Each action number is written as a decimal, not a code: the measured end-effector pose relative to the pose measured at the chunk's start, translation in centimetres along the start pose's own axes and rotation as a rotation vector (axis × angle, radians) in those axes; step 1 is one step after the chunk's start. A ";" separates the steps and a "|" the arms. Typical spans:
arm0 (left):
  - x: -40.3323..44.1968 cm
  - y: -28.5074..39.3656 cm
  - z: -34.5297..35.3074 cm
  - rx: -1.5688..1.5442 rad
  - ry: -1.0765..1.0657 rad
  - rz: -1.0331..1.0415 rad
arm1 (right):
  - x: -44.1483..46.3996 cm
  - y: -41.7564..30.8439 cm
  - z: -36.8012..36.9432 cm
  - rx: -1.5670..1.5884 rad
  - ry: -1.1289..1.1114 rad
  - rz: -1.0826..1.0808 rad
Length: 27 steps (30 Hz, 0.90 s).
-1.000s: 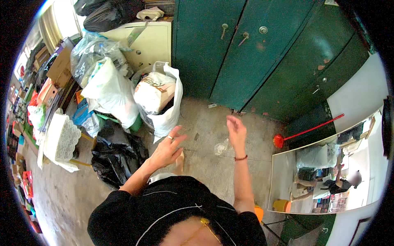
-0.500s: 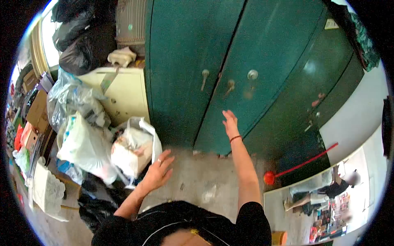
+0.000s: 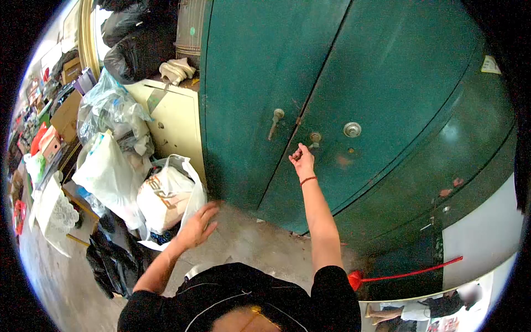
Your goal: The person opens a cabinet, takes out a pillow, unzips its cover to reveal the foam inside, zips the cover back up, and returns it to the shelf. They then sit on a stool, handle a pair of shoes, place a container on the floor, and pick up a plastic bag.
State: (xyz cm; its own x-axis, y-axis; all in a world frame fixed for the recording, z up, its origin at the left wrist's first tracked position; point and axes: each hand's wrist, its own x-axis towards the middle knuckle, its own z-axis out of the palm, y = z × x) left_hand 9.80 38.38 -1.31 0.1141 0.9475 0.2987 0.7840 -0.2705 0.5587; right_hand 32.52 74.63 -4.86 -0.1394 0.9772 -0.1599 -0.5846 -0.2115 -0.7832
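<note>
Two tall green metal cabinet doors stand before me, with a dark seam running between them. My right hand is at the handle of the right door, its fingers curled around the handle's lower end. Up and to the right of that handle sits a round dial. The left door's handle hangs down untouched. Low on the left, my left hand is open with its fingers stretched, beside a white plastic bag with a wrapped bundle inside; whether they touch I cannot tell.
More stuffed bags and a cream cabinet crowd the left side. Black bags lie on the floor there. At the right, a red stick leans low by the wall. Another person is visible at the lower right.
My right hand has moved up to the right door's handle, and its spread fingers have curled. My left hand has shifted slightly left and down. The view has turned and come nearer to the cabinet.
</note>
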 end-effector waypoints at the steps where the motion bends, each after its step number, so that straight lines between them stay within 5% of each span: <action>1: 1.7 0.0 0.6 0.005 -0.001 0.019 | -0.7 0.0 -0.2 -0.036 -0.038 -0.019; 7: 15.9 -1.5 3.2 -0.275 0.065 0.138 | -9.4 -0.1 -1.5 -0.106 0.013 -0.125; 11: 25.8 -5.1 6.6 -0.049 0.298 0.244 | -15.8 -0.9 -6.9 -0.236 0.015 -0.129; 15: 35.8 -9.3 10.7 -0.254 0.370 0.052 | -23.8 -3.1 -9.0 -0.154 0.322 -0.193; 20: 40.7 -9.9 13.1 -0.487 0.501 -0.218 | -28.5 -4.1 -20.8 -0.161 0.334 -0.455; 21: 40.3 -8.5 11.9 -0.593 0.344 -0.315 | -29.4 -5.5 -20.5 -0.111 0.353 -0.494; 23: 40.4 -9.2 12.7 -0.655 0.382 -0.286 | -31.4 -5.4 -24.2 -0.148 0.529 -0.585; 25: 39.3 -8.6 12.0 -0.665 0.334 -0.296 | -32.6 -7.2 -26.7 -0.019 0.415 -0.563; 26: 39.1 -9.1 12.3 -0.520 0.475 -0.167 | -33.0 -7.8 -26.9 0.070 0.378 -0.617; 27: 38.8 -9.8 12.8 -0.711 0.401 -0.246 | -33.4 -9.1 -25.8 0.155 0.338 -0.669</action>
State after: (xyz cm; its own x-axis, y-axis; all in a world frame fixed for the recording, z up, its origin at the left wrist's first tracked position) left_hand 14.35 79.94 -5.13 -0.3389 0.8977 0.2817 0.1729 -0.2349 0.9565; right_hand 63.10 44.33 -7.94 0.5216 0.8441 0.1241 -0.5674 0.4518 -0.6884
